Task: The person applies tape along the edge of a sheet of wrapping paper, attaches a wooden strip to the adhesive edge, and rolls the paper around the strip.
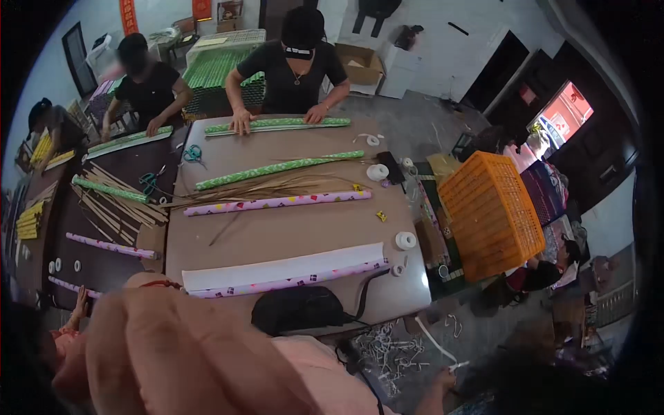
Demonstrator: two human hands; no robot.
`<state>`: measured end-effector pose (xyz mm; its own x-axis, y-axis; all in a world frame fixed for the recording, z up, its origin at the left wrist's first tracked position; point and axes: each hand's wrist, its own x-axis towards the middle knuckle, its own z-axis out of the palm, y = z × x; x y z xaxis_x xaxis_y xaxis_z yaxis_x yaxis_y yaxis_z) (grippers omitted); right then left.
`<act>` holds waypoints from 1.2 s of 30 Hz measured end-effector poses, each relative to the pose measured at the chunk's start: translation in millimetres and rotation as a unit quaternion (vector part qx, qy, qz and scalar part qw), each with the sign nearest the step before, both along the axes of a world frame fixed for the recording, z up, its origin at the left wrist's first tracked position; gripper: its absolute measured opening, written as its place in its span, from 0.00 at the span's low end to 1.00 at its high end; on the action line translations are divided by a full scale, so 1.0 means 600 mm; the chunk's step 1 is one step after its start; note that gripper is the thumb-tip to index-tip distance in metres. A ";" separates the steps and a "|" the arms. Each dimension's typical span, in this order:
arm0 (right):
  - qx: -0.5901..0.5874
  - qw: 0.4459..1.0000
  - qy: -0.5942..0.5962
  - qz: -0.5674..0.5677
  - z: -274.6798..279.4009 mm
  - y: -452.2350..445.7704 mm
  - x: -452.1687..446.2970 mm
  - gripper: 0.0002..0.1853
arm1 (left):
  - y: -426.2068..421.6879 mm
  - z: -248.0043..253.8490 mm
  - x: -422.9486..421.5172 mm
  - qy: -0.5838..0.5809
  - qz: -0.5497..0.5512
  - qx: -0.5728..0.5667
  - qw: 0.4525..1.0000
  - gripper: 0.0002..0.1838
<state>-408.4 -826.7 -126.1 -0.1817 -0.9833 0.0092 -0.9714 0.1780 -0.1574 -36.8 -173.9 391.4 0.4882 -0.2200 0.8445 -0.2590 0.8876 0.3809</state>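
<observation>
My left hand [187, 346] looms large and close to the camera at the lower left. Its fingers are bent and lie side by side, the tips out of sight, so what they hold, if anything, is hidden. Low at the right, my right hand [444, 380] is closed on the end of a narrow white strip [436, 344]. On the table in front of me lies a partly rolled pink patterned sheet [290, 275], its white inner side showing. A black bag [301, 309] sits at the near table edge.
Across the brown table [297, 232] lie a pink roll [277, 202], a green roll [277, 171], thin brown sticks [263, 190] and white tape rolls [405, 241]. An orange crate [491, 218] stands right. White scraps [391, 353] litter the floor. Several people work opposite and left.
</observation>
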 end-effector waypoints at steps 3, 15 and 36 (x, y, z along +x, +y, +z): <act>0.037 0.970 0.146 0.193 -0.020 0.028 0.012 0.14 | 0.023 0.024 -0.021 0.019 0.050 -0.038 0.998 0.11; 0.243 0.837 0.135 0.472 -0.038 0.064 0.105 0.11 | 0.056 -0.028 -0.050 0.035 0.055 -0.137 0.989 0.19; 0.010 0.219 -0.274 0.937 0.239 0.929 1.002 0.18 | 0.168 -0.398 -0.128 0.553 0.310 0.375 0.676 0.12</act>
